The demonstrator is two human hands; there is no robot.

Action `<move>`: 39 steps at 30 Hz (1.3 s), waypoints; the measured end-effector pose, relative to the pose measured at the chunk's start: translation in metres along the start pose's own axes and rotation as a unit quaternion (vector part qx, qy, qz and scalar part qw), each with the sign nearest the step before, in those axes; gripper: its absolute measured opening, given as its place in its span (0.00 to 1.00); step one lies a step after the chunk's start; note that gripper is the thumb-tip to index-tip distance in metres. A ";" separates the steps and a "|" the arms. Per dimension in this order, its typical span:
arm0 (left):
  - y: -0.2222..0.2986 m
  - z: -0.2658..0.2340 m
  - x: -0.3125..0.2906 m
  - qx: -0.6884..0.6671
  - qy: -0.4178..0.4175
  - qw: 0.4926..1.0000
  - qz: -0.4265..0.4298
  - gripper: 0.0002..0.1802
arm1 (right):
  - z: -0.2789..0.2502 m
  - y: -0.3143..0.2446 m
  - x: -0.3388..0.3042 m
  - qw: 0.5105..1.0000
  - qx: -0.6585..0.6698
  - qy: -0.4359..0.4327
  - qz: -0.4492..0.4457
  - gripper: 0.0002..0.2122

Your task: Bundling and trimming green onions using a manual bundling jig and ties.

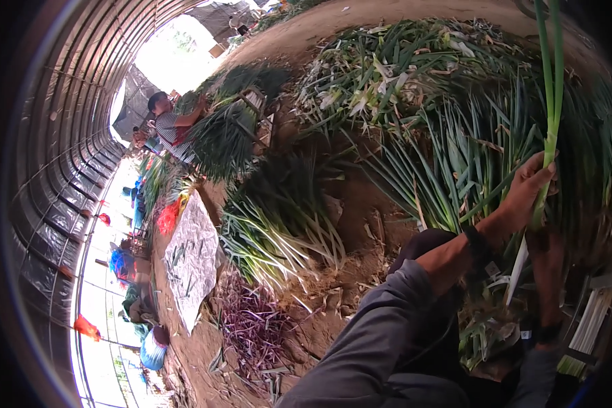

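Note:
My left hand (529,185) is closed around a long green onion (555,102), whose leaves rise upright past the top edge. Just below, at the stalk's lower end, my right hand (545,239) is closed on it in shadow; its fingers show only dimly. A pale tapered strip (517,272) hangs down beside the right hand. Close behind my left hand stands a thick row of green onions (466,163). Trimmed white stalks (590,326) lie together at the lower right, next to my right forearm.
Another bundle of green onions (282,228) lies on the soil at centre, near purplish peelings (255,323) and a silvery sheet (192,255). Stripped leaves form a heap (415,68) farther back. Beyond, a person (173,122) handles more onions. A ribbed tunnel wall (54,183) curves along the left.

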State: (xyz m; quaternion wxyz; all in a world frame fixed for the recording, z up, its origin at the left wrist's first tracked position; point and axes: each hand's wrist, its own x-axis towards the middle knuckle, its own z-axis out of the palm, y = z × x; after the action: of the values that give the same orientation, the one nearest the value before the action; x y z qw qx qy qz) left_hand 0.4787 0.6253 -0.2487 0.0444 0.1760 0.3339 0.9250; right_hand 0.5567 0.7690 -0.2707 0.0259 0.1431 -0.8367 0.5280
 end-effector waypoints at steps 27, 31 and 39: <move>-0.006 -0.021 0.013 -0.005 0.042 0.999 -0.008 0.18 | 0.010 0.015 0.013 0.995 0.005 0.097 0.003 0.13; -0.018 0.002 0.008 0.003 0.055 0.998 -0.014 0.18 | -0.001 0.010 0.008 0.993 0.022 0.113 0.015 0.12; -0.021 -0.002 0.009 0.043 0.045 0.998 -0.034 0.17 | -0.005 0.003 -0.004 0.991 -0.062 0.105 -0.047 0.10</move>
State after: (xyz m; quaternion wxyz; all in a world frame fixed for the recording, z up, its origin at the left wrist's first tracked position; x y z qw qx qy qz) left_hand 0.4691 0.6421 -0.2603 0.0533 0.1248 0.3806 0.9147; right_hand 0.5592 0.7753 -0.2723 0.1475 0.1243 -0.8525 0.4858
